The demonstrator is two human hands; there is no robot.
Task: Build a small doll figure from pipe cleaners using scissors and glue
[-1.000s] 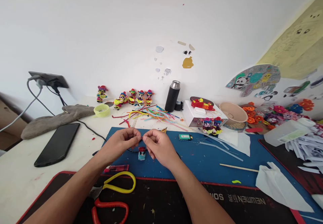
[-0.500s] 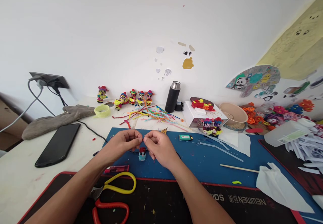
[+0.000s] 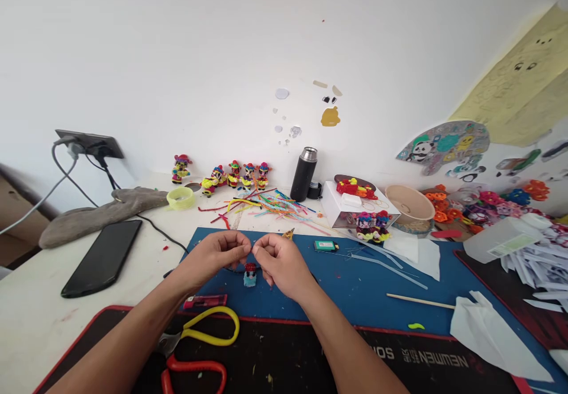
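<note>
Over the blue mat (image 3: 355, 287), my left hand (image 3: 226, 251) and my right hand (image 3: 279, 261) meet almost tip to tip, each closed in a pinch. Whatever lies between the fingertips is too small to make out. Just below them on the mat is a small figure (image 3: 249, 275) with a red top and a light blue lower part. Nearer to me rest scissors (image 3: 208, 329) with one yellow and one red handle. A pink-red lighter (image 3: 206, 300) lies under my left wrist.
Several small fuzzy figures (image 3: 235, 174) stand along the wall. Beside them are a pile of coloured pipe cleaners (image 3: 275, 203), a black thermos (image 3: 304, 174) and a white box (image 3: 337, 210). A black phone (image 3: 102, 258) lies left. Right are a wooden stick (image 3: 419, 300) and white tissue (image 3: 492, 335).
My fingertips are slightly farther apart, with a narrow gap between them. The whole view has shifted down a little; the things on the table have not moved.
</note>
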